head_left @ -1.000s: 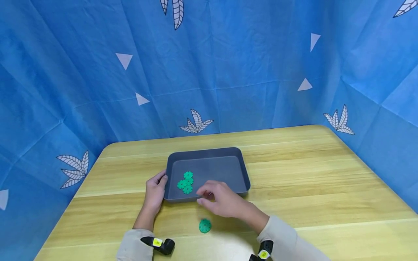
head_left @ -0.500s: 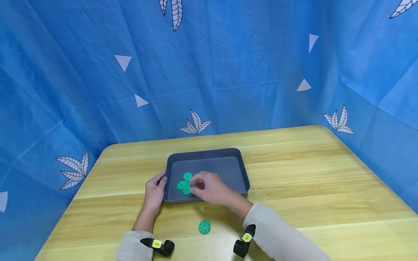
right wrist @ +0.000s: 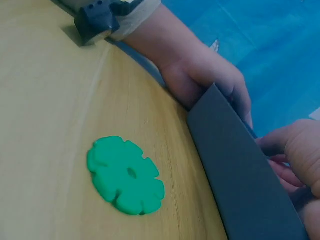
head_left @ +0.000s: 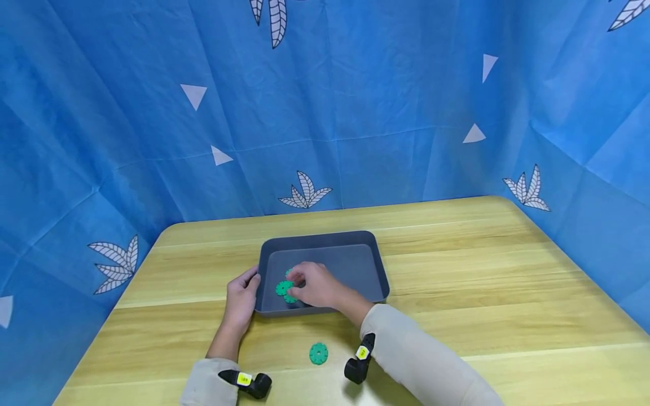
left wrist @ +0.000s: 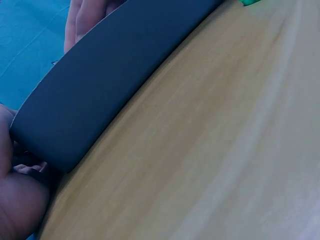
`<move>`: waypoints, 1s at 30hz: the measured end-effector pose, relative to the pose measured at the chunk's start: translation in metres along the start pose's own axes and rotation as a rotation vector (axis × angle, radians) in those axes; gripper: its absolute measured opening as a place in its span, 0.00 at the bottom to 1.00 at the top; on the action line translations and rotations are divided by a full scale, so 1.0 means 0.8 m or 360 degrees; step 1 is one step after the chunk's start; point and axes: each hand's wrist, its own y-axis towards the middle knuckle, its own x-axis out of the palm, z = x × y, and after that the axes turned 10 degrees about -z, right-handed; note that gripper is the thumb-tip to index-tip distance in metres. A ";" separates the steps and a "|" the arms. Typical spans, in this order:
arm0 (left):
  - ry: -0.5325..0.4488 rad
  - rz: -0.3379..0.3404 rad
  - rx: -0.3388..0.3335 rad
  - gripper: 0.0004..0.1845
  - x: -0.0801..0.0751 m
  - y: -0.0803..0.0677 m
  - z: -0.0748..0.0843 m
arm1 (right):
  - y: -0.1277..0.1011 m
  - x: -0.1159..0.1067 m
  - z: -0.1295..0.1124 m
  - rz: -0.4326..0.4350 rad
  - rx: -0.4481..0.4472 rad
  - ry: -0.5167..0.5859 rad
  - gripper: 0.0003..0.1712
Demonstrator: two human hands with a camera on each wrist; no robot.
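Here hands (head_left: 242,299) flank tray (head_left: 373,265) edge

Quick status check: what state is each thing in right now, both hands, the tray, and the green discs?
Left hand: resting against the tray's left wall.
Right hand: inside the tray, fingers curled at the disc cluster.
Grey tray: upright, flat on the table.
Disc cluster: in the tray, partly hidden.
Lone green disc: flat on the table, untouched.
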 end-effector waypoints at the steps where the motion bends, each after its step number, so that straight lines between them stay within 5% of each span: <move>1: 0.0005 0.0006 -0.0002 0.20 0.000 0.000 0.000 | 0.004 0.002 0.000 -0.0004 0.0024 0.0005 0.16; 11: 0.0014 0.0011 0.0018 0.20 0.000 -0.001 0.000 | 0.026 0.013 0.005 -0.0002 0.0185 -0.0014 0.17; 30: 0.0020 0.0010 -0.0021 0.20 -0.001 0.002 -0.002 | 0.037 0.020 0.005 -0.0034 0.0176 -0.0141 0.17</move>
